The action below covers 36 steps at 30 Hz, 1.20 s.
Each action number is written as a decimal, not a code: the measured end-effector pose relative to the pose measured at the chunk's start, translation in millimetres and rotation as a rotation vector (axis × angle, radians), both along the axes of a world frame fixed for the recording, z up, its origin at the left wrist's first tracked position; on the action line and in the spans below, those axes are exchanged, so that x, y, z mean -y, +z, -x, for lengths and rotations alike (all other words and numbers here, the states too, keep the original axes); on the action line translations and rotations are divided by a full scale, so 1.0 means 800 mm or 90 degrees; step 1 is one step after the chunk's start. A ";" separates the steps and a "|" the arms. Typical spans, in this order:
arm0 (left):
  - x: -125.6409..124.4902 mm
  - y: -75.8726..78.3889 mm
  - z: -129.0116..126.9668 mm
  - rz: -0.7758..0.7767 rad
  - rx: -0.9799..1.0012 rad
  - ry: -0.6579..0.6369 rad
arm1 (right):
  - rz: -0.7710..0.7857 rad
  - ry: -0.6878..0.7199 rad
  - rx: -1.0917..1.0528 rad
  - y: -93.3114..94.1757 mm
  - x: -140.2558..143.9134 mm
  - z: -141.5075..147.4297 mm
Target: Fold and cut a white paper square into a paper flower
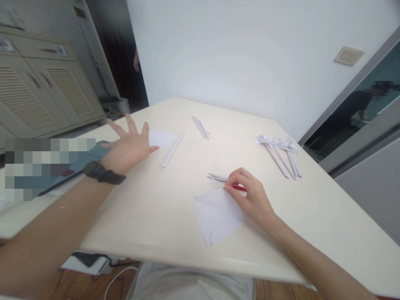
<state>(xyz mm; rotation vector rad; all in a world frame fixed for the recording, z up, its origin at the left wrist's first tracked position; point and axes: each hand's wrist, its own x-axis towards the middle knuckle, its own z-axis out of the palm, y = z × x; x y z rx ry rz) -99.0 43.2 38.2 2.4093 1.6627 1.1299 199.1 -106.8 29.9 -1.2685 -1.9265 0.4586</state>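
Note:
My left hand [129, 146] is open with its fingers spread, over the left part of the table beside a white piece of paper [161, 138]. Just right of it lies a rolled paper tube [173, 149]. My right hand [250, 191] has thumb and fingertips pinched together at the upper corner of a square white paper sheet [218, 212], which has a small cut near its lower corner. Scissors [218, 177] with red handles lie beneath and beside the right fingers, blades pointing left, with small paper scraps around them.
Several thin paper rolls [200, 127] lie at the back of the table [150, 221]. Paper pinwheels on rolled sticks [281, 154] rest at the right. A dark, partly blurred flat object [90, 156] is under my left forearm. Other people show at the doorway [136, 62] and far right.

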 end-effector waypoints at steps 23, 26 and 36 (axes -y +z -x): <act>0.114 -0.001 -0.150 0.477 0.185 -0.501 | -0.021 0.014 -0.058 0.005 0.000 -0.003; 0.113 -0.003 -0.149 0.482 0.196 -0.492 | 0.006 0.018 -0.071 0.005 -0.002 -0.004; 0.112 -0.008 -0.150 0.479 0.191 -0.486 | 0.015 0.027 -0.071 0.003 -0.005 -0.004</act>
